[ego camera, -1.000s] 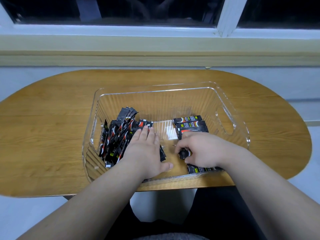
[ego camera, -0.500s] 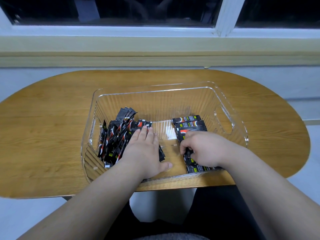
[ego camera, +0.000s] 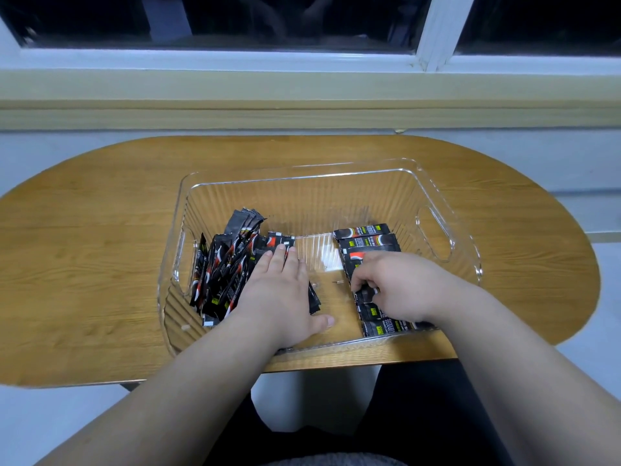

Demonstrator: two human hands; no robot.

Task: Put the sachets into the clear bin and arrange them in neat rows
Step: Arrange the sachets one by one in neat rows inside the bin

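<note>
Your left hand (ego camera: pixel 282 297) lies flat w/ fingers straight and together, palm down. It grasps nothing, just presses on the loose sachets (ego camera: pixel 228 264) heaped in the left half of the clear bin (ego camera: pixel 302 178). The thumb sticks out sideways, its tip near the bin's front wall.

Your right hand (ego camera: pixel 400 287) is curled, thumb and fingertips pinching one sachet (ego camera: pixel 366 293) in the bin's right half. That pack sits within the sachet row (ego camera: pixel 368 240), which runs front to back along the bin's right side, packs flat and overlapping like shingles. Can't tell whether the pinched pack is lifted or touching the row.

Sachets are slim rectangular foil packs, glossy black w/ red, white and yellow-green print. The left heap is jumbled — several stand on edge, leaning toward the bin's left wall.

The bin is transparent hard plastic, rectangular w/ rounded corners, ribbed walls and a cut-out handle at each end — a bare strip of floor shows btwn heap and row. Under the bin is an oval wood-grain table (ego camera: pixel 84 250), smooth-surfaced.
</note>
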